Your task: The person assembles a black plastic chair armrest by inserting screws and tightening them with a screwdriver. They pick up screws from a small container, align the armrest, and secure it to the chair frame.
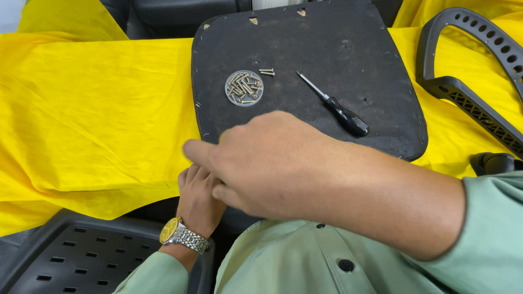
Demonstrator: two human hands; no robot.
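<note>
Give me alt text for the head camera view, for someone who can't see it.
A person's right hand reaches across their left hand at the near edge of a black seat pad lying on yellow cloth. On the pad sit a round dish of screws and a black-handled screwdriver.

Probably a furniture assembly workshop: chair seat base [348, 81], screws [244, 87], screwdriver [336, 106] on yellow cloth [98, 109].
</note>
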